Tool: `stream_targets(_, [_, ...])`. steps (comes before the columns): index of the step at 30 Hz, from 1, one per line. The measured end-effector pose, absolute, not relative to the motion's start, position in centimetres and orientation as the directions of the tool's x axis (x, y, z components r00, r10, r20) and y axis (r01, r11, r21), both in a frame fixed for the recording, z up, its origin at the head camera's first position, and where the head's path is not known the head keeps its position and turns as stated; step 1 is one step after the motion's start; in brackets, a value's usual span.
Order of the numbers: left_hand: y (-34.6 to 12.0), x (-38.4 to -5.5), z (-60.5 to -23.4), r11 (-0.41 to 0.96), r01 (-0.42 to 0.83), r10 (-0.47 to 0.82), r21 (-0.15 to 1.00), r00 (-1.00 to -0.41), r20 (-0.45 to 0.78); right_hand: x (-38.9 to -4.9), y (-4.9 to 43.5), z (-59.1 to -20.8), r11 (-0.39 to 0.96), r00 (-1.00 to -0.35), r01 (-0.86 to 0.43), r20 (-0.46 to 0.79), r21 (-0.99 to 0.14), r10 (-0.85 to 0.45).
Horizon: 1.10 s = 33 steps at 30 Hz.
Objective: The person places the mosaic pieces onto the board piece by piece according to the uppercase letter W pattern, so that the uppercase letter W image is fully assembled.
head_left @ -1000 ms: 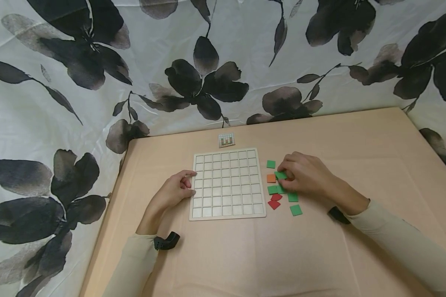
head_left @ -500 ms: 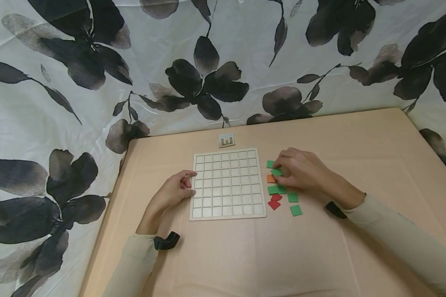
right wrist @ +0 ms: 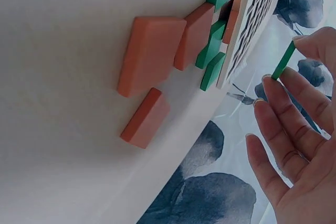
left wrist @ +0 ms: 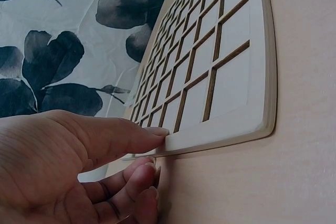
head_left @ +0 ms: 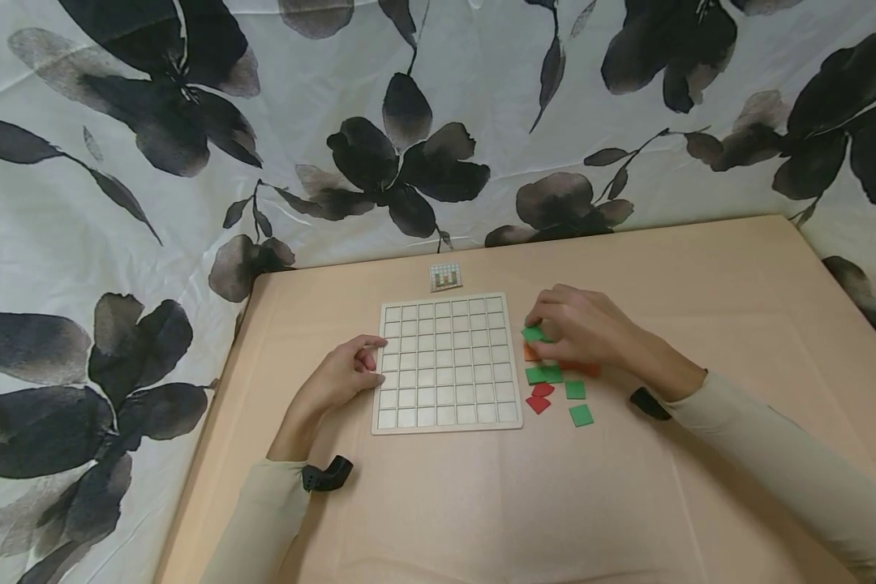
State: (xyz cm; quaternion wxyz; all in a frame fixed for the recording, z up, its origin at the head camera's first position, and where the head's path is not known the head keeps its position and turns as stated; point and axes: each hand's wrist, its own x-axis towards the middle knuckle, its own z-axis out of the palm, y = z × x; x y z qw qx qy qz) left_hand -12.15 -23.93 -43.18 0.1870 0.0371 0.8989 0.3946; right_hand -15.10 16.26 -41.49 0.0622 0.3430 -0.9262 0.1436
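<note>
My right hand (head_left: 580,324) pinches a thin green tile (right wrist: 284,60) between thumb and fingertips, just right of the white gridded board (head_left: 448,430). In the right wrist view the other fingers spread loosely below it. Under and beside this hand lie an orange tile (head_left: 530,354) and more green tiles (head_left: 536,375). My left hand (head_left: 336,373) rests at the board's left edge, with thumb and index fingertips touching the rim. In the left wrist view the thumb (left wrist: 126,139) lies along the rim and the lower fingers bend beneath it. The board's grid holds no tiles.
A small card with a printed grid pattern (head_left: 446,276) lies beyond the board. Two red pieces (head_left: 538,403) and loose green tiles (head_left: 581,415) sit right of it. Several orange-red tiles (right wrist: 152,56) show in the right wrist view. A floral cloth (head_left: 248,122) hangs behind the table.
My right hand has moved left and slightly away from me with the green tile, uncovering orange-red pieces behind it. My left hand and the board have stayed in place.
</note>
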Motion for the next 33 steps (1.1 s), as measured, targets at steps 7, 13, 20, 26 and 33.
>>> stream_targets(7, [-24.0, -12.2, -43.2, 0.676, -0.082, 0.216, 0.732, -0.928, -0.303, -15.7, 15.6, -41.3, 0.702, -0.741, -0.672, 0.212, -0.236, -0.637])
stream_targets(13, [-23.9, -12.2, -43.0, 0.665, -0.076, 0.227, 0.743, -0.927, -0.299, -16.4, 15.0, -41.0, 0.670, -0.711, -0.703, 0.222, -0.238, -0.667])
stream_targets(20, [-23.9, -12.3, -43.2, 0.657, -0.074, 0.236, 0.751, -0.925, -0.298, -17.1, 14.4, -41.0, 0.637, -0.682, -0.731, 0.230, -0.245, -0.694])
stream_targets(26, [-24.0, -12.2, -43.2, 0.657, -0.074, 0.237, 0.750, -0.924, -0.299, -17.7, 14.0, -41.3, 0.614, -0.663, -0.748, 0.220, -0.254, -0.716])
stream_targets(33, [-24.1, -12.1, -43.2, 0.656, -0.075, 0.235, 0.751, -0.925, -0.298, -18.2, 13.5, -41.3, 0.592, -0.647, -0.758, 0.204, -0.273, -0.734])
